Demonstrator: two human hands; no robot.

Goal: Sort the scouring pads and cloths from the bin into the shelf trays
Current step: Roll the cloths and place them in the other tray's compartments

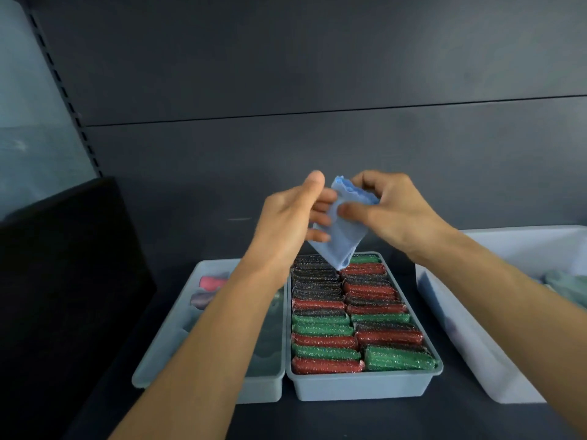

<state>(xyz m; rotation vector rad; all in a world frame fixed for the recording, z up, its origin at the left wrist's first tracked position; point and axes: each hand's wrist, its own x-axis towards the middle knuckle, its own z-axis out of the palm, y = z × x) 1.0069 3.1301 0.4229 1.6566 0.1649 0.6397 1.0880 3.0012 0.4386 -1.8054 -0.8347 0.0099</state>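
A folded light blue cloth [343,231] hangs in the air above the far end of the middle tray [365,384]. My left hand [292,214] holds its left edge with curled fingers, and my right hand [387,211] pinches its top right between thumb and fingers. The middle tray is packed with two rows of red, green and black scouring pads [320,335]. To its left stands a second grey tray [165,347] holding rolled cloths [209,282], partly hidden by my left forearm.
A larger pale bin [470,338] stands at the right with a greenish cloth [565,285] inside. A black panel [63,281] rises at the left. The dark shelf back wall lies behind the trays.
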